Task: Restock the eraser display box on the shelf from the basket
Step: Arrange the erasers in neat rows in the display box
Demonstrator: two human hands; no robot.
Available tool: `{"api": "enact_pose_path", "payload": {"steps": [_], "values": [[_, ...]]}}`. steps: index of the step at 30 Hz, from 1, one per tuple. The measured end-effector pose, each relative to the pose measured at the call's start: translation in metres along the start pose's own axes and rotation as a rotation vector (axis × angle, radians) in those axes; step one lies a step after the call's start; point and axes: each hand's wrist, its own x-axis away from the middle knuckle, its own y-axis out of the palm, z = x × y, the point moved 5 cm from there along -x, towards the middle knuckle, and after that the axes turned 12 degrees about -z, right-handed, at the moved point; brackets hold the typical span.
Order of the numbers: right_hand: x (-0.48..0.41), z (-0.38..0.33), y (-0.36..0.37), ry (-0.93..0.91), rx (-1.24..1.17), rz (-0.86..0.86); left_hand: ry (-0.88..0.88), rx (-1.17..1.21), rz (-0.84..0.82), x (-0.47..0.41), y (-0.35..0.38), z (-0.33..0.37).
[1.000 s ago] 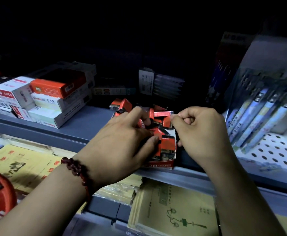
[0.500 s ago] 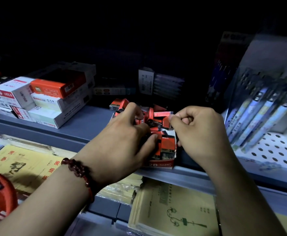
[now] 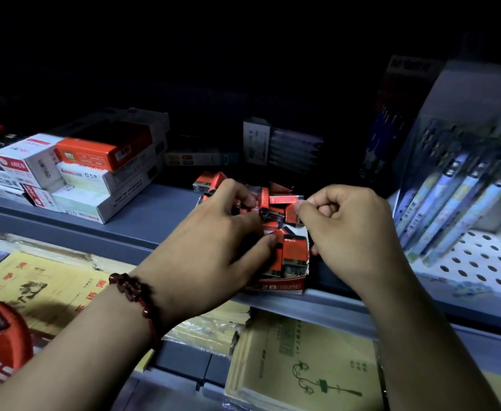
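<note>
The eraser display box (image 3: 285,287) sits between the hands: left hand (image 3: 213,247) curled round loose erasers (image 3: 295,250), right hand (image 3: 350,229) pinching one on top. Laying each flat should stop the heap spilling.

Left hand (image 3: 213,247), right hand (image 3: 350,232), fingers (image 3: 237,192) curled

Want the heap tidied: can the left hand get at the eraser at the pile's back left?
Probably yes: the left hand grips erasers right beside that back-left eraser, with nothing between them.
</note>
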Motion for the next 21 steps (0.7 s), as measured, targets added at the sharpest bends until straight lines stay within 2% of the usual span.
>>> {"api": "enact_pose_path", "payload": {"steps": [21], "values": [[-0.0012,0.0001,0.0012,0.000,0.002,-0.001,0.014,-0.001,-0.040,-0.0006,-0.0002,0.0011]]}}
